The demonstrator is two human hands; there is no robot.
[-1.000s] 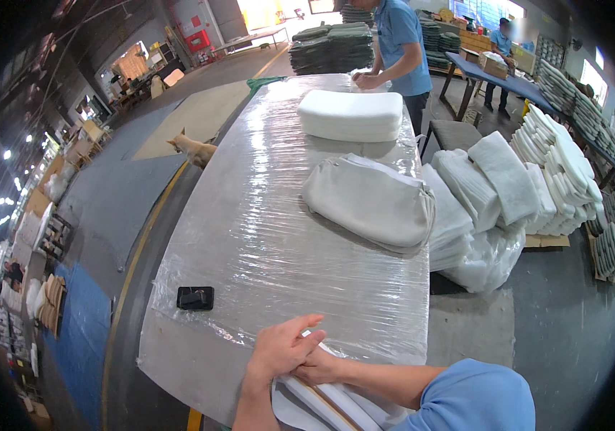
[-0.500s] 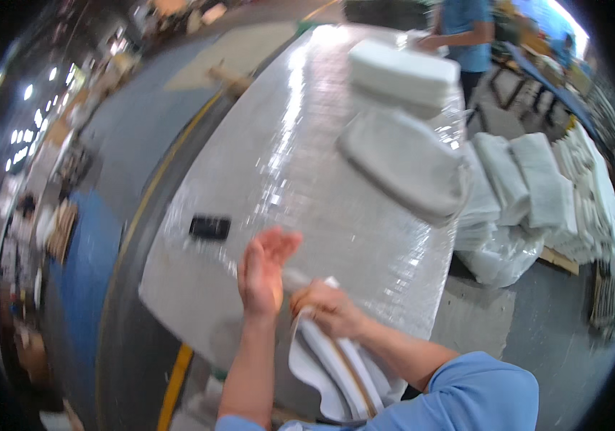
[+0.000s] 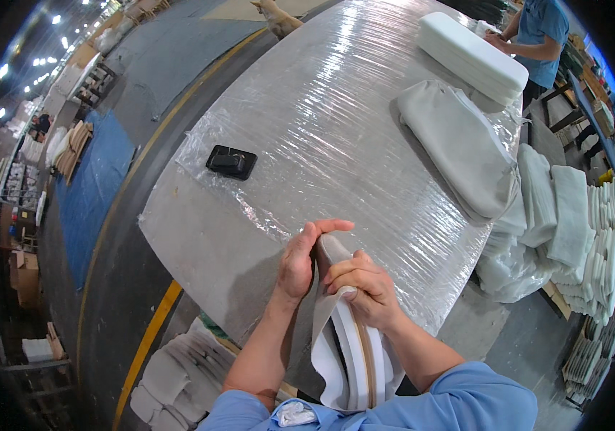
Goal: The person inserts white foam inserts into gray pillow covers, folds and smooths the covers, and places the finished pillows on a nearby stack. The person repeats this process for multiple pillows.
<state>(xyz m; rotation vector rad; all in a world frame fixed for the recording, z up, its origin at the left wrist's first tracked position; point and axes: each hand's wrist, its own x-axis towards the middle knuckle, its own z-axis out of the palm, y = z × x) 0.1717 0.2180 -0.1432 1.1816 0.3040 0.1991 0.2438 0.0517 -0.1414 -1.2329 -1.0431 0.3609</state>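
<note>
My right hand [image 3: 365, 287] is closed round a light grey and white fabric cover [image 3: 350, 345], bunched upright in front of me. A brown strip, possibly a zip, runs down its length between white bands. On its left side, my left hand [image 3: 298, 262] lies against the upper end, fingers stretched and bent over the top without gripping. A second grey cover [image 3: 455, 147], padded and rounded, rests flat on the plastic-wrapped table at the far right. Behind it sits a stack of white foam pads [image 3: 473, 57].
A black device [image 3: 232, 163] lies on the table [image 3: 199, 244] at left. White padded pieces [image 3: 537, 208] are piled right of the table, grey ones [image 3: 185, 373] at lower left. A co-worker in blue [image 3: 541, 36] stands far right; a tan dog [image 3: 276, 19] is beyond the table.
My left hand has come from beside the cover onto its upper end, fingers now over the top. The right hand keeps its grip. The whole view has shifted, showing more floor at left.
</note>
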